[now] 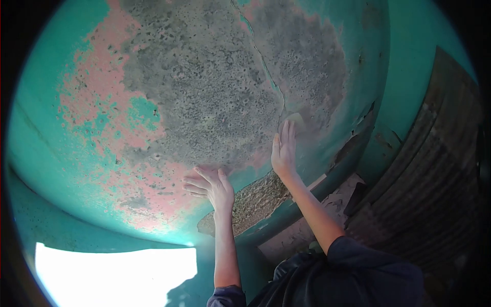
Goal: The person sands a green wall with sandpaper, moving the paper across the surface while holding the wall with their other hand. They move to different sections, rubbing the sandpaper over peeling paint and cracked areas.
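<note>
In front of me is a wall [204,87] of flaking teal and pink paint, with a large rough grey patch in its middle. My left hand [210,188] lies against its lower part, fingers spread, holding nothing. Further right, my right hand [284,153] is raised to the wall with its fingers together over a pale pad [295,120], slightly blurred and partly hidden by the fingertips. A crack [263,61] runs down the grey patch to the fingers of this hand. Both hands look dusty.
Below the hands, a broken strip of coarse plaster [255,202] is exposed along the wall's lower edge. Dark corrugated sheeting [424,169] leans at the right. A bright opening [117,273] shows at the lower left.
</note>
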